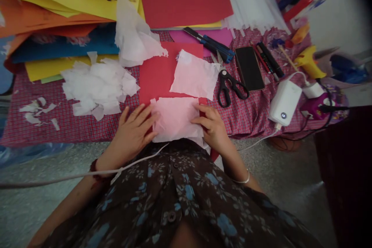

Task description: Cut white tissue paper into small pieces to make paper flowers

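Observation:
A whitish tissue paper piece point(176, 118) lies over the near edge of a red sheet point(152, 79), with pink showing through it. My left hand point(132, 126) rests at its left side, fingers spread and fingertips on the paper. At the right edge, my right hand point(213, 126) touches it with thumb and a finger apart. More tissue hangs below near my right hand, partly hidden. Just beyond lies a second torn tissue piece point(194, 73) on the red sheet. A crumpled tissue point(136, 35) stands up farther back.
Torn tissue pieces point(99, 85) are heaped on the left. Black-handled scissors point(229, 85), a blue box cutter point(212, 44), a phone point(250, 68) and a white power bank point(286, 102) lie to the right. Coloured paper stacks point(72, 62) fill the back. A white cable point(78, 172) crosses my left wrist.

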